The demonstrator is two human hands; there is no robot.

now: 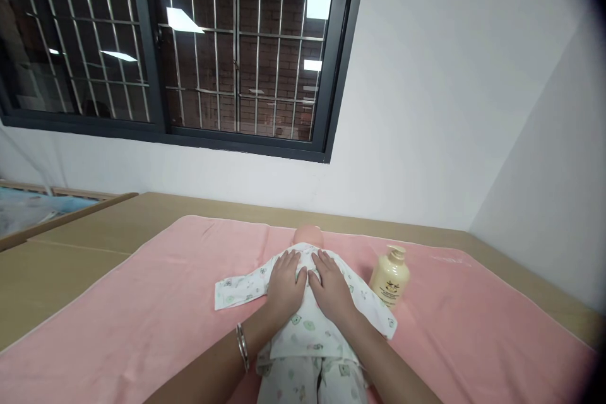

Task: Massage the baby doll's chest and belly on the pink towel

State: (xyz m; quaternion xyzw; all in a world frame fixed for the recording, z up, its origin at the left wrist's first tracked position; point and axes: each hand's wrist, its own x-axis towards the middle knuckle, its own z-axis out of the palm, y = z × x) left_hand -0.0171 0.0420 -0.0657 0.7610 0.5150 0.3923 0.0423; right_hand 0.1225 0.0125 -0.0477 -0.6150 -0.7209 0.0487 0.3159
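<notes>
A baby doll point(307, 237) in a white printed romper point(307, 334) lies on a pink towel point(142, 315), its head pointing away from me. My left hand point(285, 284) rests flat on the doll's upper torso, fingers spread, with a bangle on the wrist. My right hand point(331, 290) lies flat beside it on the same area, the thumbs nearly touching. Neither hand grips anything. One sleeve of the romper point(237, 290) lies spread out to the left.
A cream pump bottle point(391, 278) stands upright on the towel just right of the doll. The towel covers a tan tabletop point(71, 246) against a white wall. A barred dark window point(189, 44) is above, and a wooden-framed cot is at far left.
</notes>
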